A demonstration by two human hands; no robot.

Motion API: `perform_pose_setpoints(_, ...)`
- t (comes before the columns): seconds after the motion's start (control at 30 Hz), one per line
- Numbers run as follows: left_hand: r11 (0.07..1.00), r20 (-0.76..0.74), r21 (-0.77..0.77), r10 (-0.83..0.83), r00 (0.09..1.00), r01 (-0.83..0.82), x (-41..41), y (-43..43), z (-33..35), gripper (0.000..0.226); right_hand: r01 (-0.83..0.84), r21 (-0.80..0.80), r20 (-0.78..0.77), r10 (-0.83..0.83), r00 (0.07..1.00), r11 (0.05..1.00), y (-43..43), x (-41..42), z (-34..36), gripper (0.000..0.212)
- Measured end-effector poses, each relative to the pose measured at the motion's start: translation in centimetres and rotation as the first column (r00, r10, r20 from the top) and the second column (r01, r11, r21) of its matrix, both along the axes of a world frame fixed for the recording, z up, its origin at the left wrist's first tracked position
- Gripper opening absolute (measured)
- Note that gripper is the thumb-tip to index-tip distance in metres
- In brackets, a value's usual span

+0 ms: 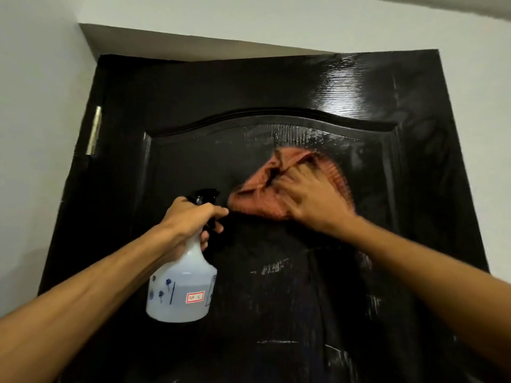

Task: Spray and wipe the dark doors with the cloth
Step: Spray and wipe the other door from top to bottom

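A glossy black door [193,150] with an arched raised panel fills the view. My right hand [312,200] presses an orange-brown cloth [257,194] flat against the upper panel; the hand and cloth are blurred by motion. My left hand [190,217] grips the neck of a translucent white spray bottle [182,288] with a black trigger head, held upright just in front of the door, left of the cloth. Wet streaks shine on the panel above and below the cloth.
White walls [36,134] frame the door on both sides and above. A brass hinge [94,131] sits on the door's left edge. The ceiling shows at the top right corner.
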State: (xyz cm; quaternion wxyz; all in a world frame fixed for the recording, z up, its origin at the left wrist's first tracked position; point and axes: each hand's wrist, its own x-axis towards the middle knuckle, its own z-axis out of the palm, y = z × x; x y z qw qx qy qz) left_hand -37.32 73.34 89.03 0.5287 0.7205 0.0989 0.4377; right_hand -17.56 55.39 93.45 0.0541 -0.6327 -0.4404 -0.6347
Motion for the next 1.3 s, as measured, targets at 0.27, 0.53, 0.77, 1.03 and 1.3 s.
perform_pose_setpoints(0.27, 0.987, -0.020, 0.044, -0.154, 0.988, 0.154, 4.3, -8.1, 1.0, 0.015, 0.098, -0.090, -0.045, -0.102, 0.994, 0.991, -6.5, 3.3, -5.4, 0.046)
perform_pose_setpoints(0.53, 0.936, -0.116, 0.084, -0.331, 0.936, 0.342, 6.9, -14.1, 1.2, 0.030, 0.126, 0.241, -0.209, -0.075, 0.975, 0.962, -12.5, 6.7, -5.3, 0.052)
perform_pose_setpoints(0.77, 0.900, -0.133, 0.095, -0.411, 0.902, 0.425, 10.1, -18.5, 1.5, 0.031, 0.036, 0.334, -0.238, 0.047, 0.970, 0.942, -18.8, 8.1, -0.3, 0.046)
perform_pose_setpoints(1.03, 0.874, -0.204, 0.087, -0.454, 0.867, 0.478, 11.2, -19.7, -0.2, 0.021, 0.049, 0.122, -0.269, -0.014, 0.963, 0.991, -18.2, 8.2, -9.6, 0.059)
perform_pose_setpoints(1.3, 0.897, -0.142, 0.113, -0.411, 0.900, 0.427, 11.8, -18.4, 2.1, 0.030, 0.165, 0.431, -0.290, -0.037, 0.956, 0.887, -15.3, 8.3, 5.5, 0.060)
